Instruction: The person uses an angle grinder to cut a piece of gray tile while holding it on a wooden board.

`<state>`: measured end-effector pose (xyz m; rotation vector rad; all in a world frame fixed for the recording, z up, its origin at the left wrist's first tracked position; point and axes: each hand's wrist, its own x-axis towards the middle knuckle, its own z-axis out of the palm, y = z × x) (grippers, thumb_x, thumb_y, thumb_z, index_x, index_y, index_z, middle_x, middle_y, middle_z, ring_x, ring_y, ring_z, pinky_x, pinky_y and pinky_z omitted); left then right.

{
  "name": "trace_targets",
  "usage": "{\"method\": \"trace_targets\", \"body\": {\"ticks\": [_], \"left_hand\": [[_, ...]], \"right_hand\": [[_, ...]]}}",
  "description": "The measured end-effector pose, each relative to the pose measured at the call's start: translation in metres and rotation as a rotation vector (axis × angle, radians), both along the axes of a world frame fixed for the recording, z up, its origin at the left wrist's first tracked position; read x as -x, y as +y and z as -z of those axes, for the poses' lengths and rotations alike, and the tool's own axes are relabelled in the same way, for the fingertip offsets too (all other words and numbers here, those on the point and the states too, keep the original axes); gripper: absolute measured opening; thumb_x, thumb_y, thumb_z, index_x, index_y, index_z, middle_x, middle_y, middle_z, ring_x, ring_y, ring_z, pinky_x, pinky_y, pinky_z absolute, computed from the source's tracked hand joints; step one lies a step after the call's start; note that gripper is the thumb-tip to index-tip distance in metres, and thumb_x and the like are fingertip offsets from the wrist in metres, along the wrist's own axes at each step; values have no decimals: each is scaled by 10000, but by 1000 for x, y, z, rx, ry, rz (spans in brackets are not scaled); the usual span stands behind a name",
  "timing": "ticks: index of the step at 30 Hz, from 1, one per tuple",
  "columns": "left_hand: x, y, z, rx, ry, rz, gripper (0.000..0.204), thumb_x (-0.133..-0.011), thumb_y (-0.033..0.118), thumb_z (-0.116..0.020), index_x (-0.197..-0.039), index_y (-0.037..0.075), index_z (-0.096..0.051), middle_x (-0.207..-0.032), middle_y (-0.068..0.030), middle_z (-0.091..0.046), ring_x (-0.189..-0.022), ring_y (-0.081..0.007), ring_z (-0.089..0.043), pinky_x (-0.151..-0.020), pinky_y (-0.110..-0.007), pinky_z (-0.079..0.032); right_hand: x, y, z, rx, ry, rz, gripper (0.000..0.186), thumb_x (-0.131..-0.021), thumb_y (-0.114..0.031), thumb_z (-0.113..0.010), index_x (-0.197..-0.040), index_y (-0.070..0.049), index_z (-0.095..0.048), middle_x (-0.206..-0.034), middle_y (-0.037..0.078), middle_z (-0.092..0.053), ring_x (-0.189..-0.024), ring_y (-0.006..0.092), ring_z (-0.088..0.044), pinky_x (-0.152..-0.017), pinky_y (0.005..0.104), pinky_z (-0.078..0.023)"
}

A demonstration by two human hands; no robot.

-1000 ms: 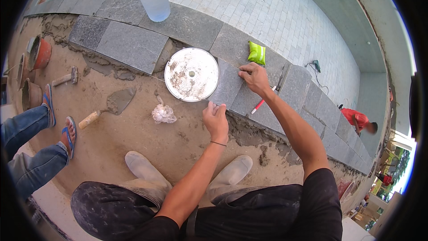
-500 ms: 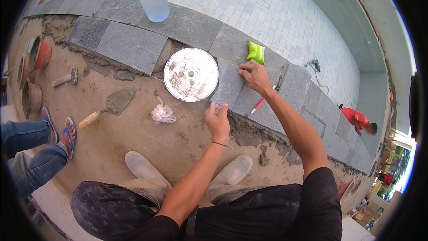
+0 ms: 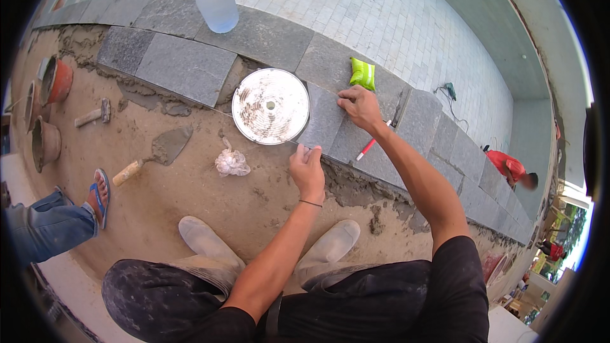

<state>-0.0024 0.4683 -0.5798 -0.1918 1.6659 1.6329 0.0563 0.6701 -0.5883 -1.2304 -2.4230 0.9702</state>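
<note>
My left hand [image 3: 307,173] is at the near edge of a narrow grey stone tile [image 3: 321,116], its thumb and fingertips drawn together. Over the tile's far right corner, my right hand [image 3: 360,108] also has its fingers pinched. Whatever lies between the fingertips of either hand is too small or hidden to make out. Just left of the tile lies a round silvery disc [image 3: 271,107] with a small central hole and brown smears. A red and white pen [image 3: 366,148] rests on the tiles below my right wrist, and a bright green packet [image 3: 363,73] lies beyond that hand.
A large water bottle [image 3: 217,9] stands on the laid tiles [image 3: 186,68]. On the sandy ground are a knotted plastic bag [image 3: 231,160], a trowel [image 3: 166,146], a hammer [image 3: 95,114] and several buckets [image 3: 57,80]. One person's sandalled foot [image 3: 100,194] is at left; another person [image 3: 508,166] bends at right.
Both my hands keep nearly the same place and pose. At left, the other person's legs have shifted, with one foot drawn back behind. The view has moved very slightly.
</note>
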Motion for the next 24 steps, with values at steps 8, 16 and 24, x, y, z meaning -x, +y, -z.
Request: {"method": "trace_targets", "body": {"ticks": [8, 16, 24], "left_hand": [[1, -2, 7, 8, 24, 34, 480, -886, 119, -695, -1218, -167, -499, -1173, -155, -527, -1049, -204, -611, -873, -295, -489], [-1, -1, 10, -2, 40, 13, 458, -886, 117, -694, -1201, -163, -514, -1178, -147, -514, -1027, -198, -608, -868, -293, -490], [1, -1, 2, 3, 18, 35, 342, -891, 118, -683, -1075, -134, -545, -1121, -121, -523, -984, -166, -594, -850, -283, -471]], "right_hand": [[2, -2, -5, 3, -33, 0, 230, -768, -213, -699, -934, -61, -745, -914, 164, -660, -877, 341, -641, -776, 411, -489], [4, 1, -3, 1, -38, -11, 226, -771, -214, -699, -931, -62, -747, -932, 169, -664, -894, 354, -640, -791, 416, -491], [2, 0, 2, -13, -24, 4, 229, -773, -214, -700, -938, -61, -747, -923, 170, -661, -885, 356, -638, -785, 416, -490]]}}
